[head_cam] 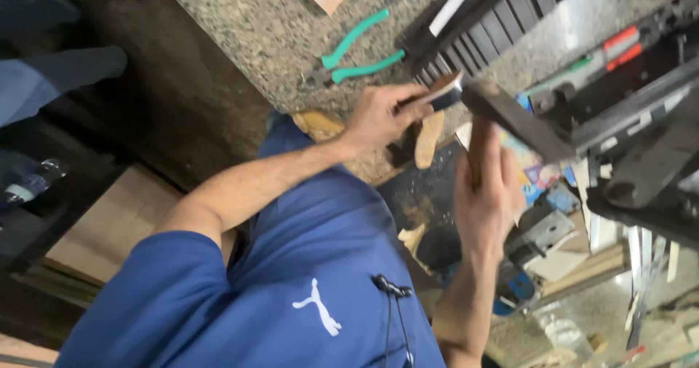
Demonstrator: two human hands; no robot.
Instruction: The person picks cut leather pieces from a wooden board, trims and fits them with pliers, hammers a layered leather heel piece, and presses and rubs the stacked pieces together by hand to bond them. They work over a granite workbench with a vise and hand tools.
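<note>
My left hand (378,117) is closed around a chisel-like tool (443,93) with a pale handle and a shiny metal end. It holds the tool just above the edge of the granite counter (247,18). My right hand (486,197) grips the wooden handle of a hammer (477,146), and the hammer's dark head (513,119) sits right against the tool's end. A small piece of light wood (428,141) lies under my left hand. My blue shirt fills the lower middle of the view.
Green-handled pliers (357,56) lie on the counter beyond my left hand. A black ribbed object (484,18) and dark metal machinery (641,142) crowd the right. Below them are tools, scraps and a blue item (520,286). A plastic bottle (33,182) is at far left.
</note>
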